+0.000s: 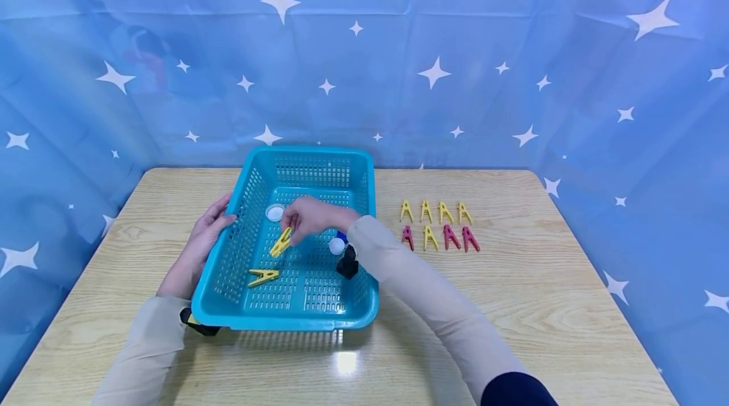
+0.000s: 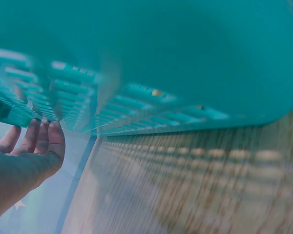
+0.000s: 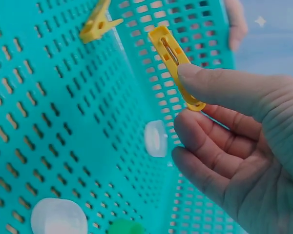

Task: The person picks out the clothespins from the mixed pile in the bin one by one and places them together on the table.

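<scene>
My right hand is inside a turquoise plastic basket, pinching a yellow clothespin between thumb and fingers. In the right wrist view that clothespin points up and away from the thumb. A second yellow clothespin lies on the basket floor nearer the front. My left hand holds the basket's left side at the rim. The left wrist view shows its fingers bent against the slotted outer wall.
Also inside the basket are two whitish round pieces, one at the left and one at the right, beside something blue. Yellow and red clothespins stand in two rows on the wooden table, right of the basket. A starry blue cloth hangs behind.
</scene>
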`<state>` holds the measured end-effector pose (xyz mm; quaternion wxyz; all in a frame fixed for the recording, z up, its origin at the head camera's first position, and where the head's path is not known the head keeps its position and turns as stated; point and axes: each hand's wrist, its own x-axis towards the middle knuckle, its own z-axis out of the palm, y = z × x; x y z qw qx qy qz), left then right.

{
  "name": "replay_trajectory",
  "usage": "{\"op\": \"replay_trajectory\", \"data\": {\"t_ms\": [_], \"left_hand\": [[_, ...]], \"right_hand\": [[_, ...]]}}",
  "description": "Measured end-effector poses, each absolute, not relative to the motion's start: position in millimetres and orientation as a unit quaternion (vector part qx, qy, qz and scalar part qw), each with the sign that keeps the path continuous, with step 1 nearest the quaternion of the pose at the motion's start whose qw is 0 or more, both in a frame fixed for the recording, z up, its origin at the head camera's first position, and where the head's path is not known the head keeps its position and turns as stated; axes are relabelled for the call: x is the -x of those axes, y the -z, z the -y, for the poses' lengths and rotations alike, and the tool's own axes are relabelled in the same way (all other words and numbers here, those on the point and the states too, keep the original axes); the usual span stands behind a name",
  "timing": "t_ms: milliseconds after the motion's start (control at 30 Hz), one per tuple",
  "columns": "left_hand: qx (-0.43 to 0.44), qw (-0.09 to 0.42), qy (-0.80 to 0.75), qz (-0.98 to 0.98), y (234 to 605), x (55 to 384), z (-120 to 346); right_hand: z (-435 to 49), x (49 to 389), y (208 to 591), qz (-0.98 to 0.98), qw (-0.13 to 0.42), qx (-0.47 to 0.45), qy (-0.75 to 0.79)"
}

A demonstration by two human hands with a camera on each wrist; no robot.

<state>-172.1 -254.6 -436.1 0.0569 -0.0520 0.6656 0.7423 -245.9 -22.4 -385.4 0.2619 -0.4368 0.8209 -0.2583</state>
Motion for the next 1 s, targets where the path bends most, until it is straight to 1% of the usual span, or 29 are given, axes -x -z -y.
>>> {"op": "replay_trajectory", "data": {"t_ms": [433,1000], "left_hand": [[0.047,0.056,-0.743,-0.666,436,171,254],[0.040,0.055,-0.729,-0.681,436,170,255]], "right_hand": [[0,240,363,-0.851,0.174,0.398,0.294],[-37,225,343,-0.881,0.104,0.314,0.339]]}}
